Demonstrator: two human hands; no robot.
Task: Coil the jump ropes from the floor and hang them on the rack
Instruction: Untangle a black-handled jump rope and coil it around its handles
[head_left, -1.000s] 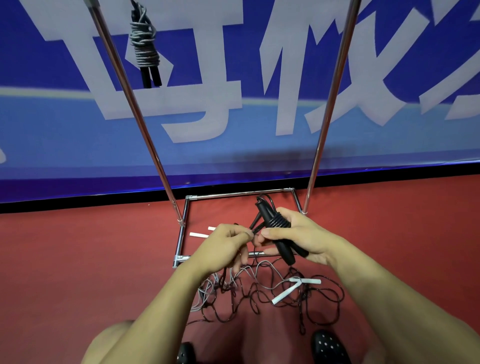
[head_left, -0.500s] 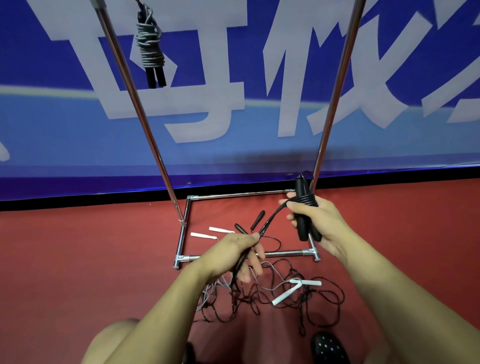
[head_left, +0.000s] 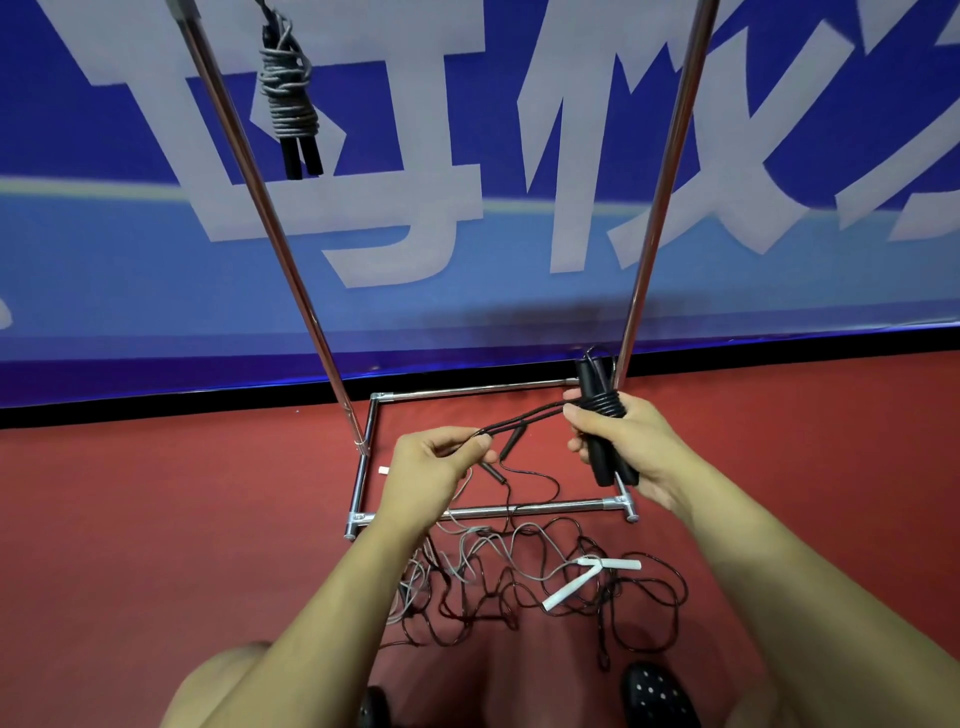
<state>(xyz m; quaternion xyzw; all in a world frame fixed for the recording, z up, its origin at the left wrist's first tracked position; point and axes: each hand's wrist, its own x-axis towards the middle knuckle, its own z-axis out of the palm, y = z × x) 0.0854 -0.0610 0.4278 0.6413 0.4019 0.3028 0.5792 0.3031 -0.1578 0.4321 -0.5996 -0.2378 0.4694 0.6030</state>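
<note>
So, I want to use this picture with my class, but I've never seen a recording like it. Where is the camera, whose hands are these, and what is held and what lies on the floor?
The picture comes from a camera worn on a person's head, looking forward and down, so the two bare arms reaching in from below are the wearer's own. The right hand grips a pair of black handles with black rope wound around them. The left hand pinches the free stretch of that black rope, drawn between the hands. A metal rack stands on the red floor before a blue banner. One coiled grey rope already hangs up on it. More ropes lie tangled on the floor, some with white handles. The dark shoes at the bottom are the wearer's.
</note>
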